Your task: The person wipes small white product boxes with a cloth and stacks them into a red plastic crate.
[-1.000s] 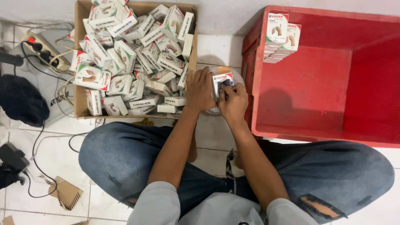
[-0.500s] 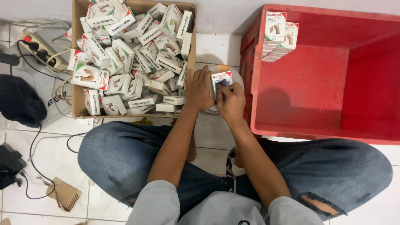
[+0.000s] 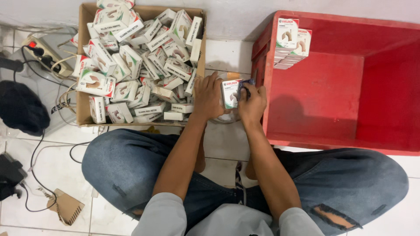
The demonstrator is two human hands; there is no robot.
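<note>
Hands meet over a small white box (left hand gripping it, right hand pinching its edge).

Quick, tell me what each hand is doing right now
Left hand: closed on a small white box.
Right hand: gripping a small dark object against that box.

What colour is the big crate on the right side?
The crate is red, inside and outside; the head view shows it.

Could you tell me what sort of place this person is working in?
Probably an informal packing corner in a home or small shop: the person sits on a tiled floor between a cardboard box heaped with small cartons and a red crate.
</note>
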